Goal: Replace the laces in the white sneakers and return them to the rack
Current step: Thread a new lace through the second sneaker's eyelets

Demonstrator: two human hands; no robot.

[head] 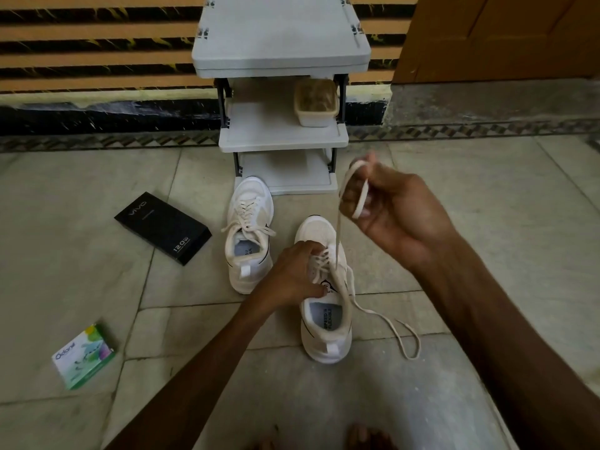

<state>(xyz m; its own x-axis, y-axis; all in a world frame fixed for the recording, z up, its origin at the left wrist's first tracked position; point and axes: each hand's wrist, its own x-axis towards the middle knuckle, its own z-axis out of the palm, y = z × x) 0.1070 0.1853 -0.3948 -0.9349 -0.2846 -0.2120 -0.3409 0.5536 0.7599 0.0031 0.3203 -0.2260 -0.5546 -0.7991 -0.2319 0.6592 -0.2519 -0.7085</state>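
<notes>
Left hand point(292, 274) grips the sneaker point(328, 332) at its eyelets. Right hand point(396, 212) pinches the lace point(337, 228), which runs taut up from the shoe. The shoe lies on the floor, toe towards the rack point(282, 138). Left hand is nearer. Second sneaker point(250, 235) stands to its left.

Right hand point(389, 209) at 2 o'clock holds lace point(337, 232) taut above near sneaker point(326, 323); left hand point(292, 271) grips its tongue. Second sneaker point(248, 235) stands at 11 o'clock.
</notes>
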